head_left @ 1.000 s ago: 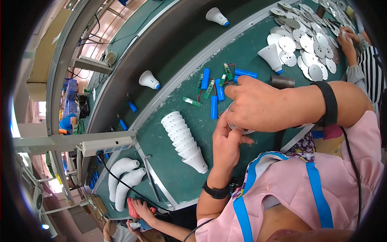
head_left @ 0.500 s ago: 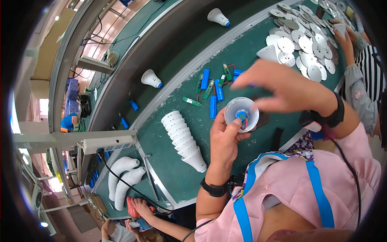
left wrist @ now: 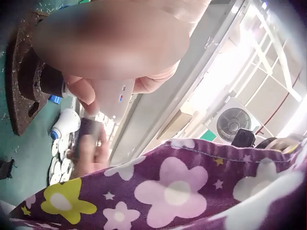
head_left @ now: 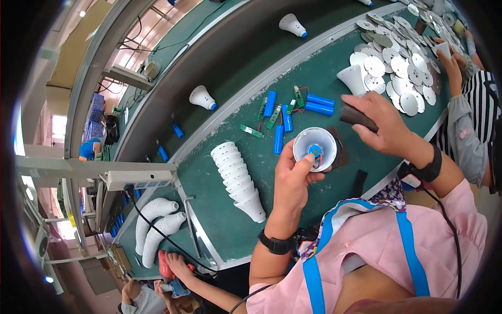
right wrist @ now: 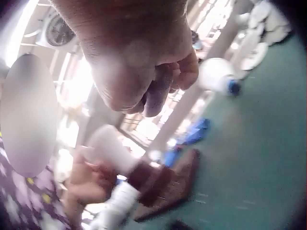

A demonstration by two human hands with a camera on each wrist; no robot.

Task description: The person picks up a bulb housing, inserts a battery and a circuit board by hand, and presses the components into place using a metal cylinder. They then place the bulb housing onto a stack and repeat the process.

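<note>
My left hand [head_left: 294, 180] holds a white cone-shaped bulb housing [head_left: 328, 140], its wide mouth facing up, with the thumb at the rim. A blue part and thin red wire show inside the housing. Beneath it, a dark brown metal stand [left wrist: 21, 81] with a flat base rises from the table. My right hand [head_left: 386, 123] grips a dark, smooth cylinder [head_left: 357, 117] to the right of the housing. In the right wrist view the same cylinder [right wrist: 158, 91] pokes out between the curled fingers.
Blue battery cells [head_left: 320, 104] with green circuit boards lie beyond the housing. A nested stack of white housings [head_left: 232, 172] lies to the left. Round metal discs [head_left: 400, 68] are heaped at far right beside another white housing [head_left: 351, 79]. A raised rail [head_left: 251, 78] borders the sunken channel.
My right hand has lifted off the housing's mouth, moved right and taken hold of the dark cylinder. The left hand keeps holding the housing in about the same place.
</note>
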